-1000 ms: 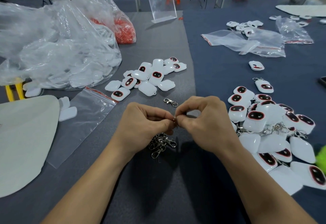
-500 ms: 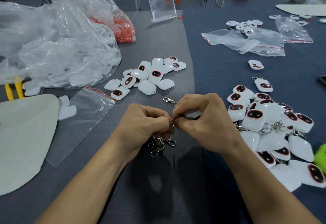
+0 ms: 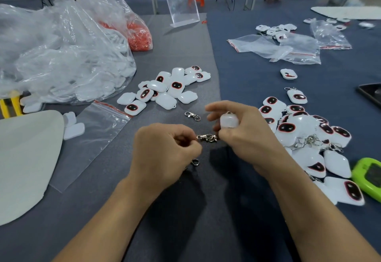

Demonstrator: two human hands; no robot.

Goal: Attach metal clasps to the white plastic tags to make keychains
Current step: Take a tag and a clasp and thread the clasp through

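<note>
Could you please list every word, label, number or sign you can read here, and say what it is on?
No text can be read.
Acrylic stand: faint marks, too blurred to read.
Lone tag: a red mark, too small to tell whether it is writing.
Tag faces: black with red rims and two dots, no writing.
Green device: dark screen, nothing legible.

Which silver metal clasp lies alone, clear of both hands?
The silver metal clasp beyond both hands. A second clasp sits by the white plastic tag in the right hand; a third clasp pokes from under the left hand.
</note>
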